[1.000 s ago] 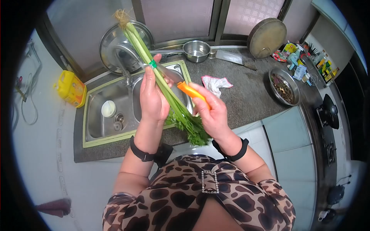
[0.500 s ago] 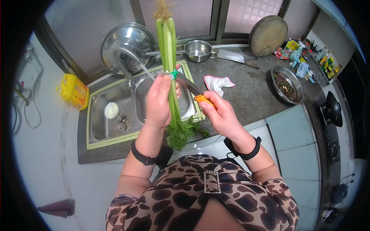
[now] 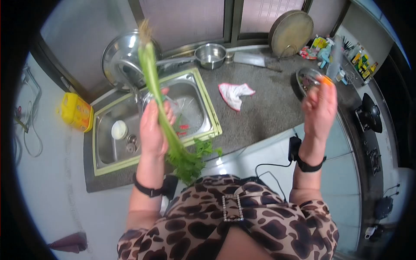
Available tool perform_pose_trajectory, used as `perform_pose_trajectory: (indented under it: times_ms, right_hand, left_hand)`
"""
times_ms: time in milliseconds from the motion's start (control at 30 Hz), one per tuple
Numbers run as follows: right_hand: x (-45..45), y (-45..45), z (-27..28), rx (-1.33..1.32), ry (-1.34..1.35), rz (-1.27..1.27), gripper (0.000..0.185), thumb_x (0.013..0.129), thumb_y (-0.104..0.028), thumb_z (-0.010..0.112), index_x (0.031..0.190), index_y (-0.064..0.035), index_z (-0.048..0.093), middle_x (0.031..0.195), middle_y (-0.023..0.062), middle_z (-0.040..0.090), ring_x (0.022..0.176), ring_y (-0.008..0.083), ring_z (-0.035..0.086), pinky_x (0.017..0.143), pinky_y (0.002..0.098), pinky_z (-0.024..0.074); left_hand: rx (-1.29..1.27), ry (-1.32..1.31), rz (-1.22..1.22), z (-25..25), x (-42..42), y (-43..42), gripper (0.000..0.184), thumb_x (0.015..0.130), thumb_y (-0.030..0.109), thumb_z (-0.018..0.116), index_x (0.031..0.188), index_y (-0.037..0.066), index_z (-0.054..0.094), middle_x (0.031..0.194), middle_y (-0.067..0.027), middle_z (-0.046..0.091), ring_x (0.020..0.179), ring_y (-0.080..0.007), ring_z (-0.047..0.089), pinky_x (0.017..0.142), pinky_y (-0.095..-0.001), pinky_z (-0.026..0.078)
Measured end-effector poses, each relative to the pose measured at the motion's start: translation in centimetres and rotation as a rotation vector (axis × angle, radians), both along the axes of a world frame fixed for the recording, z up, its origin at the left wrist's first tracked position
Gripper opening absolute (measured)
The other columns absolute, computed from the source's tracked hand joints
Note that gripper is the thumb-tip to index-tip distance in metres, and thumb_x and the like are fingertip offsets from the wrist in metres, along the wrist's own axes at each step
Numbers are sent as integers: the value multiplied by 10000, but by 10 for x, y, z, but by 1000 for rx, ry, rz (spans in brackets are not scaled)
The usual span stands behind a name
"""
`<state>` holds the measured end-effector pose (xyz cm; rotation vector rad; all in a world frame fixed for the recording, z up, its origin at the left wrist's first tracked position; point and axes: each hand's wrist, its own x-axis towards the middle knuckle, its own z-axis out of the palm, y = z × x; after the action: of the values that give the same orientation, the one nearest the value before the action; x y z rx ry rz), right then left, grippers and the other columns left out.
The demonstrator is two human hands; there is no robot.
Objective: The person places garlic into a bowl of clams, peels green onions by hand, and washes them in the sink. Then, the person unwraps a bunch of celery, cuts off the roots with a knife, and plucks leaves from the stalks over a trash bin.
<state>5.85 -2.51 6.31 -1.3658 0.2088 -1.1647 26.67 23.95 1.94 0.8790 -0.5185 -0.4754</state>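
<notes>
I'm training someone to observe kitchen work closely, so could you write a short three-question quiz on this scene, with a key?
1. Which hand holds the celery?
2. True or false: the white cloth lies in the sink.
3. Fill in: the hand-held knife has a handle coloured ____.

Key: 1. The left hand. 2. False; it lies on the counter. 3. Orange.

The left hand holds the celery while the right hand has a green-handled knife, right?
Not quite: in the head view, the knife handle in the right hand is orange, not green. The left hand does hold the celery.
</notes>
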Motion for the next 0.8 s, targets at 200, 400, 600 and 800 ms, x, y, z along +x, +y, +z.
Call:
perform_pose_trajectory:
  times_ms: [200,400,600,800]
  right_hand:
    - [88,-48,-131,-117,631,155,234,935,-236,483,1038,-45,571,657,-49,463,576,44,403,516,204,351]
    - [113,-110,-265,-309,979,-207,373,848,-218,523,1196,-85,537,1001,223,599,1005,360,565,883,392,436]
    - [133,-136,-257,-358,1240,-402,442,816,-197,542,1247,-109,496,1115,230,547,1050,376,525,902,422,428]
    - [166,-169,-271,-371,1080,-400,427,785,-149,595,1204,-90,537,1070,211,591,1017,360,561,881,409,451]
  left_hand:
    - [-191,175,-250,9,-9,-15,462,985,291,285,1343,-1,302,831,-20,421,679,-124,392,621,-247,387]
    - [-14,174,-207,-2,-11,1,487,987,327,280,1352,4,290,838,-7,448,614,-100,402,550,-222,368]
    - [127,155,-31,-14,-28,15,525,943,207,466,1371,-10,253,878,-14,465,619,-65,380,538,-186,351]
    - [190,153,34,-12,-44,28,554,900,81,491,1383,-9,234,885,-25,453,636,-74,392,569,-188,347]
